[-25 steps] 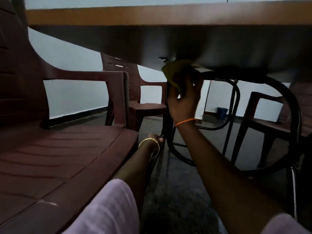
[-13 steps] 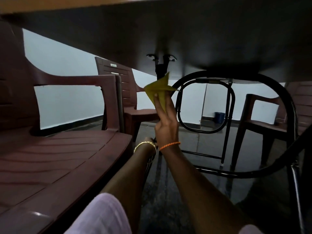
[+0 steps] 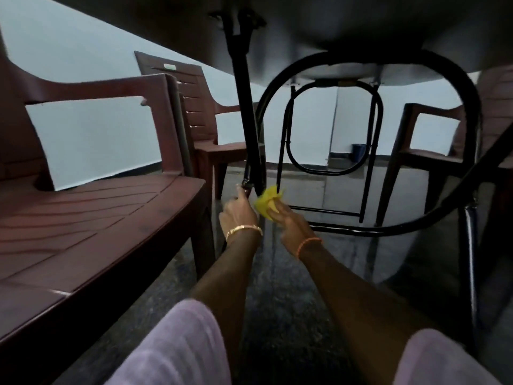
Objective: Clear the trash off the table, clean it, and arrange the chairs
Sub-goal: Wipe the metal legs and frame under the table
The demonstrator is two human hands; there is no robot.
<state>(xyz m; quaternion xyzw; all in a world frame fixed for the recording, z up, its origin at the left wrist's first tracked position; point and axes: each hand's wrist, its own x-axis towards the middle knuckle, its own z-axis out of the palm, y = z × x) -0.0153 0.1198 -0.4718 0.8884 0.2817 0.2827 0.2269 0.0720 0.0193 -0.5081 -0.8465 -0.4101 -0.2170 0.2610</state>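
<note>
Nearest to the camera, two pale sleeves are seen at the bottom edge, and both forearms are stretched forward over the dark floor, under the table.

The right hand is closed on a yellow cloth; its fingers are clamped around the cloth, which sticks out up and to the left of them. The left hand is just beside it, with the fingers curled near the bottom of the black leg. Whether the leg is really gripped or only touched cannot be told, because the picture is blurred there.

The relation that matters is this: the leg stands just up and left of the cloth, and its long axis runs nearly upright, from the hands to the underside of the table. The right hand is the nearer one for wiping, so the next stroke would probably be made along this axis, upward.

On the left, a brown chair stands close to the left arm and leaves little room on that side. Behind the hands, the curved black frame and its low bar are crossed in the way. Farther back, a second chair, a third chair on the right, and a small blue bin by the wall are seen.
</note>
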